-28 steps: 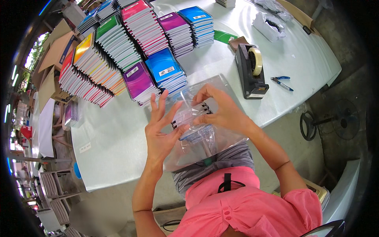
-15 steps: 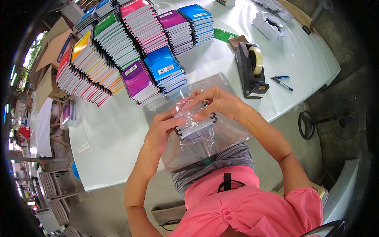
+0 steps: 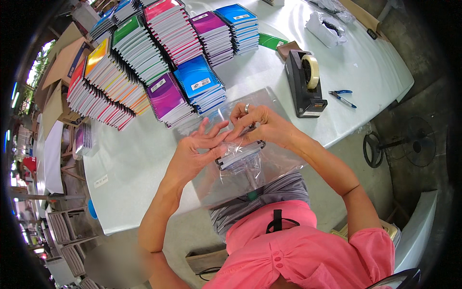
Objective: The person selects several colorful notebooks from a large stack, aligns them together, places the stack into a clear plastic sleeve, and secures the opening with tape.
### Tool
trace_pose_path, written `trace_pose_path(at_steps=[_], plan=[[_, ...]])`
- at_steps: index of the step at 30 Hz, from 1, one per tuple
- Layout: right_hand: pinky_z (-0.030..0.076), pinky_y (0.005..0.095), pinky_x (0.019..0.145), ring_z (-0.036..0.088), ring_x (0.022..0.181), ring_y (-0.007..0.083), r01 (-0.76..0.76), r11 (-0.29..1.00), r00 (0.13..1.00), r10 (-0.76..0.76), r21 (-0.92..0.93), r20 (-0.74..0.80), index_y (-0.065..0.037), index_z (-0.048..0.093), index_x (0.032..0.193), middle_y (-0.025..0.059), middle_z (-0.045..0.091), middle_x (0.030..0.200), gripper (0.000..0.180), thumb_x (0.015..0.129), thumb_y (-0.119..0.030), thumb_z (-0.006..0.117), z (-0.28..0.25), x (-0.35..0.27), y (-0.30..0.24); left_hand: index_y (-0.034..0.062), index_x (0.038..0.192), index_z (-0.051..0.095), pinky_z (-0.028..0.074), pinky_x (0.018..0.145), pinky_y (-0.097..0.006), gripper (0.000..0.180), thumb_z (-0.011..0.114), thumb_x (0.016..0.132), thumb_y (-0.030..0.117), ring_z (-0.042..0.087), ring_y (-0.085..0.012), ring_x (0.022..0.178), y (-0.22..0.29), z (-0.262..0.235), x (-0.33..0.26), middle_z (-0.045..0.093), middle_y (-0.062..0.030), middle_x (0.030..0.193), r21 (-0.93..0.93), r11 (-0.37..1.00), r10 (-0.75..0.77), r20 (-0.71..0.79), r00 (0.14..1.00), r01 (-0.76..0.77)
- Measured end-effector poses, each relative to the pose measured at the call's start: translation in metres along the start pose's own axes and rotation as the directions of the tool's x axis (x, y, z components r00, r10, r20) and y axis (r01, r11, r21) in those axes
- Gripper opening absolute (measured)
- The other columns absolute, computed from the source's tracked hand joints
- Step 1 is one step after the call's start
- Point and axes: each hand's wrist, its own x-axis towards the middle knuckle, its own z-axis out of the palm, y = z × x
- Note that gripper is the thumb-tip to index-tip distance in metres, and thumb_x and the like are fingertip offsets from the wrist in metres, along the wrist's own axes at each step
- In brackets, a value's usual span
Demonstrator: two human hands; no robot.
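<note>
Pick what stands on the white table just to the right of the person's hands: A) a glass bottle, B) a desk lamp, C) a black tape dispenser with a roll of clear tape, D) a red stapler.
C: the black tape dispenser sits on the white table beside the right hand, roll on top.

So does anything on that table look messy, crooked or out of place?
Nothing is spilled or damaged. The long row of spiral notebooks at the table's far left leans over like fallen dominoes, while the other stacks stand straighter. Both hands work on a clear plastic bag with something in it.
</note>
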Motion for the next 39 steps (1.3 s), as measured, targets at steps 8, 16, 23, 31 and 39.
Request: trace_pose_path(at_steps=[8, 16, 23, 31, 39], plan=[[0.037, 0.0422, 0.094, 0.048, 0.107, 0.0263, 0.204, 0.728, 0.978, -0.126, -0.655, 0.164, -0.021, 0.072, 0.106, 0.0066, 0.055, 0.111, 0.045, 0.062, -0.015, 0.080, -0.005, -0.011, -0.027, 0.0187, 0.136, 0.048, 0.015, 0.108, -0.062, 0.068, 0.071, 0.076, 0.040, 0.015, -0.0364, 0.142, 0.025, 0.003, -0.019, 0.044, 0.0017, 0.143, 0.778, 0.613, 0.103, 0.094, 0.990, -0.138], [0.028, 0.0491, 0.105, 0.041, 0.120, 0.0279, 0.398, 0.172, 0.887, -0.323, -0.901, 0.330, -0.024, 0.062, 0.121, 0.0066, 0.048, 0.131, 0.052, 0.071, -0.015, 0.072, 0.010, -0.047, -0.016, 0.0160, 0.134, 0.049, 0.014, 0.110, -0.058, 0.070, 0.075, 0.072, 0.035, 0.018, -0.0344, 0.141, 0.031, 0.021, -0.028, 0.038, 0.0054, 0.147, 0.923, 0.368, 0.201, 0.041, 0.979, -0.114], [0.031, 0.0417, 0.103, 0.045, 0.118, 0.0234, 0.165, 0.592, 0.872, -0.462, -0.788, -0.164, -0.014, 0.070, 0.105, 0.0070, 0.053, 0.128, 0.032, 0.073, -0.010, 0.069, -0.022, -0.072, -0.024, 0.0156, 0.132, 0.052, 0.013, 0.110, -0.058, 0.061, 0.072, 0.076, 0.028, 0.022, -0.0347, 0.139, 0.028, 0.029, -0.034, 0.047, 0.0037, 0.139, 0.961, 0.243, 0.277, 0.062, 0.959, -0.133], [0.042, 0.0412, 0.093, 0.050, 0.116, 0.0279, -0.548, 0.836, 0.424, 0.312, 0.033, -0.850, 0.004, 0.068, 0.097, 0.0219, 0.058, 0.117, 0.048, 0.075, -0.038, 0.077, -0.160, -0.111, 0.009, 0.0151, 0.131, 0.053, 0.014, 0.111, -0.056, 0.058, 0.071, 0.076, 0.023, 0.026, -0.0362, 0.137, 0.031, 0.038, -0.034, 0.051, 0.0014, 0.136, 0.951, 0.275, 0.295, 0.055, 0.954, -0.139], [0.033, 0.0408, 0.093, 0.047, 0.111, 0.0146, -0.212, 0.893, 0.486, 0.448, 0.396, -0.750, -0.009, 0.070, 0.099, 0.0030, 0.064, 0.103, 0.029, 0.076, -0.025, 0.077, -0.139, -0.102, 0.018, 0.0154, 0.133, 0.052, 0.013, 0.111, -0.055, 0.061, 0.071, 0.075, 0.020, 0.027, -0.0359, 0.138, 0.028, 0.039, -0.034, 0.052, 0.0004, 0.135, 0.947, 0.295, 0.308, 0.030, 0.951, -0.125]])
